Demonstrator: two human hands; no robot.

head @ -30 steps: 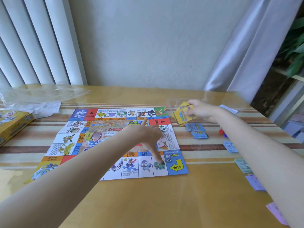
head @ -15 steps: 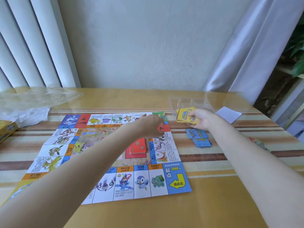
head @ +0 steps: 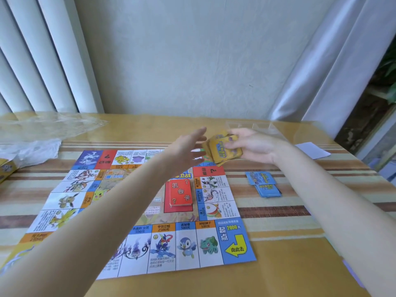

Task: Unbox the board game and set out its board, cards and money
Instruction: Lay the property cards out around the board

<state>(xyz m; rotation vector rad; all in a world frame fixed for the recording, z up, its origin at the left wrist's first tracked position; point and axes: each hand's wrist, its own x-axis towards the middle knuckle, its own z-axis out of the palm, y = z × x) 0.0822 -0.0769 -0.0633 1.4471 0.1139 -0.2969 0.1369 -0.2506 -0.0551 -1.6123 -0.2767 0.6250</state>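
Note:
The game board (head: 214,243) lies unfolded on the table, its colourful squares facing up. A red card stack (head: 180,192) rests on a red rectangle in the board's middle. My right hand (head: 255,144) grips a stack of yellow cards (head: 222,150) above the board's far right corner. My left hand (head: 188,146) hovers just left of those cards, fingers spread and holding nothing. Two small piles of blue cards (head: 263,184) lie on the table right of the board.
The yellow game box (head: 6,168) sits at the left edge beside crumpled clear plastic wrap (head: 36,133). A clear plastic tray (head: 257,127) and a white sheet (head: 312,150) lie at the back right. A lilac paper slip (head: 353,273) shows at the lower right. A striped runner (head: 278,211) covers the wooden table.
My left hand lifted off the board's near squares, left the red card stack on the middle, and rose toward the yellow cards. My right hand brought the yellow cards leftward over the board corner.

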